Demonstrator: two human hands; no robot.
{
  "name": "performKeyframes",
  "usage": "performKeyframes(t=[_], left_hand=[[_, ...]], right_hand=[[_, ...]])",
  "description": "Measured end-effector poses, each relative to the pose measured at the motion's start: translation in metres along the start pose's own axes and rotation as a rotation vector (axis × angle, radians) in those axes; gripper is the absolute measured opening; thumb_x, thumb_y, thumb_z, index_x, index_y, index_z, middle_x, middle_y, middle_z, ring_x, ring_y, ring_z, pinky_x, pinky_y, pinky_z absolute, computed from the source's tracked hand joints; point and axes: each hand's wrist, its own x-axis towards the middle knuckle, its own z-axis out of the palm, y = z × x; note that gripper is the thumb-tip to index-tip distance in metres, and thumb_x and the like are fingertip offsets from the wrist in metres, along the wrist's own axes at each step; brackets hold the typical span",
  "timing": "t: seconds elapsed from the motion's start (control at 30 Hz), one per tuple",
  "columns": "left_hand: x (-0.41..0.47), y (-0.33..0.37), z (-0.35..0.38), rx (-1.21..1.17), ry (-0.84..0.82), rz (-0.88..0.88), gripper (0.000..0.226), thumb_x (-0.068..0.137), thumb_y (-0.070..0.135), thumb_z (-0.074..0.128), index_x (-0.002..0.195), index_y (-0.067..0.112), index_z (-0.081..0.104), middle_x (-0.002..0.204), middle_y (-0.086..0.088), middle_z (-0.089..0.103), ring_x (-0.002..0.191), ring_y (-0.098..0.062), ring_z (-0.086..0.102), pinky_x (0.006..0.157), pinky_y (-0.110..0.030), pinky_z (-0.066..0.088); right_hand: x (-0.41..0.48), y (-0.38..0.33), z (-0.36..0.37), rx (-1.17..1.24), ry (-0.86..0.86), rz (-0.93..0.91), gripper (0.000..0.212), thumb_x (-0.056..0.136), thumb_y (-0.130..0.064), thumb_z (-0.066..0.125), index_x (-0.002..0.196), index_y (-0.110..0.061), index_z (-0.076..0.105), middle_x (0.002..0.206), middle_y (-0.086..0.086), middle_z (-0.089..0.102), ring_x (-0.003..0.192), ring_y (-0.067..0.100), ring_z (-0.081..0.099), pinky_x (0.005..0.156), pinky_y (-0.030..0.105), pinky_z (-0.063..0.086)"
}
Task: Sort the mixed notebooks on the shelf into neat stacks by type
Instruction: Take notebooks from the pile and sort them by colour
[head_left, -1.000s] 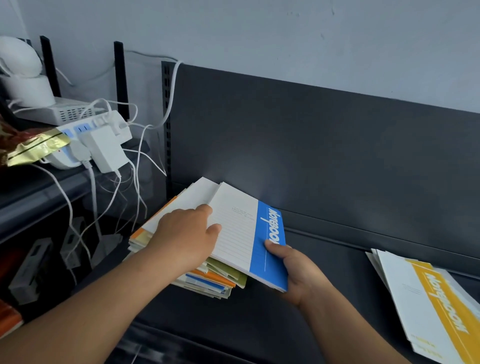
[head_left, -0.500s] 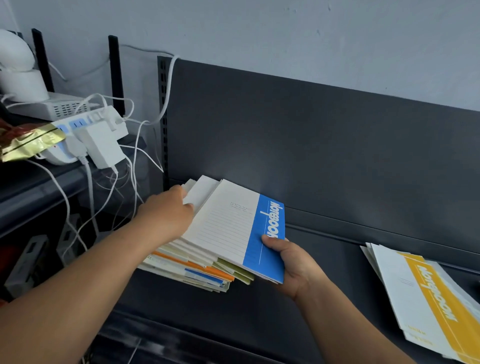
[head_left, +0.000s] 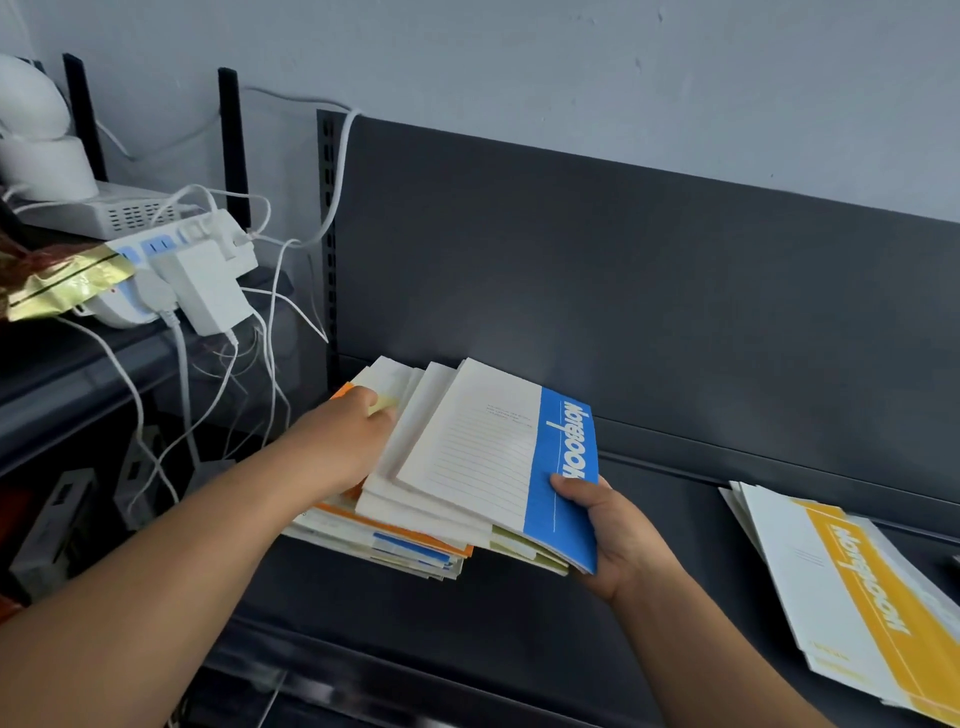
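The notebooks are paper with smooth, faintly sheened card covers. The shelf and its back panel look like matt dark metal. The power strip is glossy white plastic; the wrapper is shiny crinkled foil.

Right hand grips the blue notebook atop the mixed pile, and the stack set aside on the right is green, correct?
Not quite. In the head view, the stack set aside on the right has yellow bands, not green. The rest holds: the right hand grips the blue notebook atop the mixed pile.
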Motion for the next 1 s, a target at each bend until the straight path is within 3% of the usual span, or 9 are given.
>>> performKeyframes(t=[0.07,0.17,0.3,0.43,0.53,0.57,0.73,0.9,1.0], left_hand=[[0.000,0.001,0.000,-0.016,-0.011,-0.014,0.045,0.101,0.044,0.029,0.138,0.022,0.042,0.134,-0.005,0.051,0.119,-0.023,0.047,0.092,-0.034,0.036],[-0.001,0.006,-0.003,-0.056,-0.029,-0.020,0.035,0.100,0.051,0.026,0.110,0.024,0.046,0.104,0.002,0.051,0.105,-0.021,0.049,0.086,-0.033,0.034],[-0.002,0.013,-0.005,-0.059,-0.038,-0.018,0.064,0.096,0.061,0.024,0.142,0.020,0.041,0.142,-0.003,0.047,0.131,-0.024,0.042,0.101,-0.038,0.033],[-0.009,0.035,0.001,-0.214,0.000,0.109,0.046,0.092,0.065,0.030,0.110,0.028,0.051,0.104,0.008,0.050,0.095,-0.011,0.050,0.083,-0.032,0.037],[-0.022,0.060,0.013,-0.496,-0.171,0.049,0.086,0.065,0.085,0.052,0.128,0.027,0.053,0.125,0.006,0.060,0.116,-0.020,0.055,0.103,-0.046,0.040],[-0.026,0.069,0.020,-0.625,-0.251,0.015,0.088,0.061,0.083,0.059,0.129,0.027,0.056,0.127,0.002,0.063,0.118,-0.024,0.058,0.103,-0.050,0.042],[-0.054,0.114,0.062,-0.970,-0.502,-0.021,0.036,0.088,0.034,0.062,0.115,0.011,0.069,0.110,-0.012,0.072,0.101,-0.031,0.069,0.093,-0.048,0.050],[-0.087,0.165,0.131,-0.972,-0.448,0.035,0.027,0.090,0.005,0.061,0.114,0.017,0.063,0.106,-0.012,0.072,0.099,-0.033,0.068,0.083,-0.052,0.055],[-0.117,0.199,0.174,-0.907,-0.417,0.129,0.030,0.091,0.000,0.059,0.109,0.025,0.062,0.107,-0.005,0.071,0.101,-0.027,0.067,0.090,-0.050,0.052]], right_hand=[[-0.002,0.001,-0.006,0.015,0.007,0.005,0.031,0.087,-0.006,0.065,0.117,-0.014,0.058,0.102,0.018,0.074,0.080,0.035,0.073,0.056,0.045,0.059],[-0.007,-0.002,-0.013,0.041,0.000,-0.010,0.031,0.087,-0.008,0.065,0.117,-0.014,0.058,0.102,0.017,0.074,0.080,0.035,0.073,0.058,0.045,0.059],[-0.013,-0.012,-0.022,0.074,-0.011,-0.047,0.036,0.086,-0.010,0.065,0.121,-0.013,0.057,0.106,0.017,0.073,0.086,0.035,0.072,0.061,0.046,0.059],[-0.026,-0.026,-0.035,0.090,-0.034,-0.106,0.039,0.085,-0.010,0.065,0.123,-0.012,0.056,0.107,0.017,0.073,0.084,0.034,0.073,0.061,0.045,0.060],[-0.042,-0.038,-0.050,0.087,-0.059,-0.159,0.033,0.087,-0.010,0.064,0.119,-0.014,0.058,0.102,0.014,0.075,0.080,0.031,0.074,0.060,0.044,0.060],[-0.049,-0.042,-0.057,0.072,-0.060,-0.184,0.030,0.088,-0.009,0.062,0.117,-0.015,0.059,0.100,0.013,0.075,0.078,0.030,0.074,0.060,0.043,0.060],[-0.085,-0.065,-0.108,-0.057,-0.006,-0.327,0.027,0.089,-0.007,0.060,0.112,-0.022,0.061,0.099,0.009,0.076,0.080,0.028,0.073,0.064,0.043,0.059],[-0.130,-0.082,-0.180,-0.189,0.061,-0.452,0.037,0.090,-0.001,0.059,0.117,-0.026,0.058,0.107,0.005,0.074,0.086,0.025,0.072,0.068,0.044,0.058],[-0.159,-0.090,-0.227,-0.273,0.125,-0.499,0.042,0.091,-0.002,0.061,0.118,-0.034,0.054,0.101,-0.001,0.075,0.083,0.020,0.073,0.064,0.038,0.059]])
